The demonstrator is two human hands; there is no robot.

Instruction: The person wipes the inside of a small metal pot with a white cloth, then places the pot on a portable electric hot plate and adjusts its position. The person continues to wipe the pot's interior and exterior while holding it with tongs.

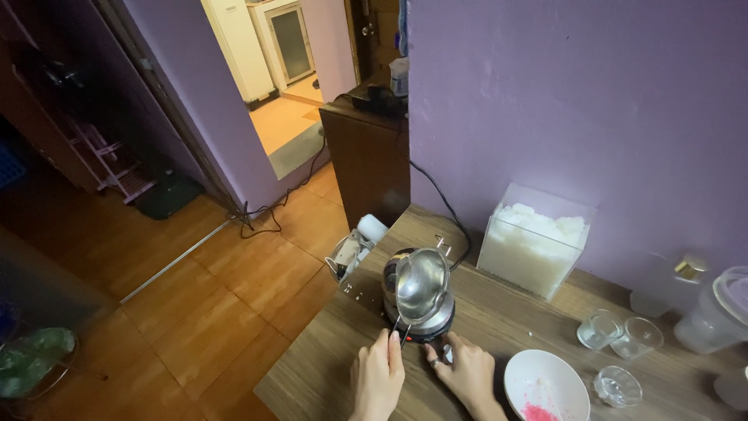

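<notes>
Pitcher (421, 285) handle is pinched by the left hand (377, 380) at the table's (499, 320) front edge. Right hand (470, 373) is pressed, fingers narrow, against the hotplate (436, 326). Bowl (545, 385) and glasses (619, 335) are set just right; wax tub (534, 238) behind.

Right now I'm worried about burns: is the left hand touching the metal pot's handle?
Touching. The head view shows the left hand with its fingertips pinched on the thin handle of the metal pot, which sits on the small cooker.
</notes>
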